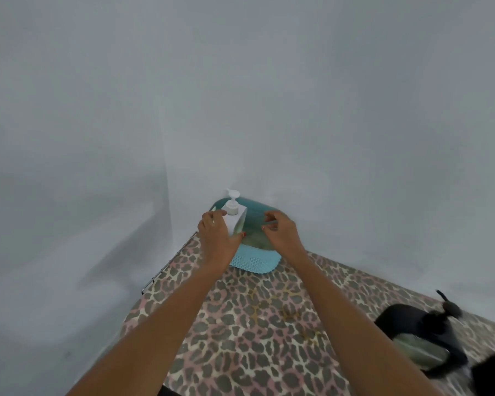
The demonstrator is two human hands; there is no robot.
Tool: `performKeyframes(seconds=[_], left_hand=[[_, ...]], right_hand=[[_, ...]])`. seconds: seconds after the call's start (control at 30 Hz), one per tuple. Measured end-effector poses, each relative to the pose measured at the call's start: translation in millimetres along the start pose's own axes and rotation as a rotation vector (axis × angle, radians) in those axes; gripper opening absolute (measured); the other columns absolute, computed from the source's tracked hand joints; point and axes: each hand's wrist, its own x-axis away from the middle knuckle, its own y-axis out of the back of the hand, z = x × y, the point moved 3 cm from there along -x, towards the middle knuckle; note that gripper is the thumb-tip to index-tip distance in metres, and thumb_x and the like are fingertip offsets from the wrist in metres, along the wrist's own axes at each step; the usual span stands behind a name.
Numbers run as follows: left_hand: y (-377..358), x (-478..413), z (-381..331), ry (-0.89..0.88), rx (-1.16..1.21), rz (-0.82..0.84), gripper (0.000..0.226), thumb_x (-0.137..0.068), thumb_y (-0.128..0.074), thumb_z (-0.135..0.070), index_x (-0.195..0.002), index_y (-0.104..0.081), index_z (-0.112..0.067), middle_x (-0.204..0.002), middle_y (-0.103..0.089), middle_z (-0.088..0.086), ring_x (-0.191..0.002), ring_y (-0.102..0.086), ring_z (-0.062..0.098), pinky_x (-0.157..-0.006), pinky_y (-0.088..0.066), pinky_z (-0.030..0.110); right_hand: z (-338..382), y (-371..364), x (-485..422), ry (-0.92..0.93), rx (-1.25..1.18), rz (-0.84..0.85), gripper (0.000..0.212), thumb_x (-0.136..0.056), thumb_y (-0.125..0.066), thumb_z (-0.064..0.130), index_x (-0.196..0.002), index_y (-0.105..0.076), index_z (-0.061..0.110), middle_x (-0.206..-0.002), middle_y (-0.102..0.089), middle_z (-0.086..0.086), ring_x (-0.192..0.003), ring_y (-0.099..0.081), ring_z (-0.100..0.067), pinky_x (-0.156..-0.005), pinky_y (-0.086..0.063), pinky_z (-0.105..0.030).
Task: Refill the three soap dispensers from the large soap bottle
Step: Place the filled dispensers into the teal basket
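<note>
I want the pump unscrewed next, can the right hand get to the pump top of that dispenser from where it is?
Probably yes. The right hand hovers open just beside the dispenser, nothing lies between, and the left hand holds only its body.

Plain room corner, pale walls

Two grey-white walls (326, 95) meet behind the table (255, 324), which wears a leopard-print cover.

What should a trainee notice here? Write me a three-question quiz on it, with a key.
1. True or false: the left hand holds the pump dispenser.
2. What colour is the mat beyond the hands? A red, B light blue, C black.
3. Fill in: the tablecloth has a ___ print.

Key: 1 true; 2 B; 3 leopard.
</note>
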Motion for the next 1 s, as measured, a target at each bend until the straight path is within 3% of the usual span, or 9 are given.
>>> performKeyframes(seconds=[0.27, 0.47, 0.6, 0.7, 0.83, 1.0], left_hand=[[-22.3, 68.2, -44.1, -0.14, 0.041, 0.135, 0.055, -0.076, -0.071, -0.017, -0.122, -0.045, -0.003, -0.125, -0.047, 0.018, -0.118, -0.04, 0.031, -0.098, -0.025, 0.032], [-55.1, 122.9, -79.3, -0.198, 0.126, 0.303, 0.05, -0.077, -0.07, -0.016, -0.119, -0.046, -0.004, -0.119, -0.05, 0.018, -0.113, -0.044, 0.03, -0.096, -0.034, 0.036], [-84.2, 153.0, -103.7, -0.218, 0.177, 0.399, 0.052, -0.076, -0.071, -0.017, -0.119, -0.047, -0.004, -0.118, -0.051, 0.013, -0.108, -0.049, 0.022, -0.088, -0.035, 0.024], [-107.6, 174.0, -120.1, -0.254, 0.198, 0.48, 0.051, -0.076, -0.072, -0.017, -0.119, -0.047, -0.006, -0.118, -0.052, 0.011, -0.106, -0.049, 0.019, -0.084, -0.034, 0.021], [-135.9, 194.0, -135.1, -0.292, 0.169, 0.568, 0.054, -0.078, -0.07, -0.017, -0.124, -0.044, -0.008, -0.123, -0.051, 0.011, -0.112, -0.048, 0.02, -0.085, -0.034, 0.021], [-163.6, 208.4, -140.9, -0.277, 0.179, 0.662, 0.06, -0.078, -0.07, -0.017, -0.13, -0.04, -0.01, -0.133, -0.046, 0.011, -0.122, -0.044, 0.023, -0.099, -0.036, 0.032]], right_hand=[[-10.7, 67.1, 91.2, -0.082, -0.097, -0.208, 0.026, -0.084, -0.059, 0.003, -0.11, -0.059, 0.003, -0.098, -0.064, -0.012, -0.083, -0.056, -0.012, -0.074, -0.042, -0.011], [-39.5, 118.5, 162.8, -0.146, -0.059, -0.299, 0.022, -0.089, -0.057, 0.013, -0.11, -0.059, 0.009, -0.095, -0.062, -0.004, -0.086, -0.057, -0.013, -0.079, -0.049, -0.023], [-68.7, 142.5, 202.8, -0.195, -0.037, -0.357, 0.017, -0.09, -0.057, 0.018, -0.106, -0.06, 0.012, -0.087, -0.057, 0.006, -0.081, -0.054, -0.006, -0.07, -0.043, -0.013], [-91.4, 161.7, 225.1, -0.253, -0.028, -0.418, 0.017, -0.091, -0.056, 0.017, -0.107, -0.061, 0.012, -0.088, -0.058, 0.006, -0.081, -0.054, -0.006, -0.074, -0.042, -0.014], [-112.3, 188.8, 244.0, -0.267, 0.001, -0.542, 0.016, -0.09, -0.057, 0.016, -0.105, -0.061, 0.013, -0.091, -0.059, 0.004, -0.078, -0.054, -0.003, -0.073, -0.046, -0.017], [-138.3, 211.1, 252.9, -0.3, 0.049, -0.614, 0.02, -0.087, -0.062, 0.018, -0.105, -0.06, 0.009, -0.103, -0.055, -0.001, -0.094, -0.053, -0.013, -0.08, -0.042, -0.022]])
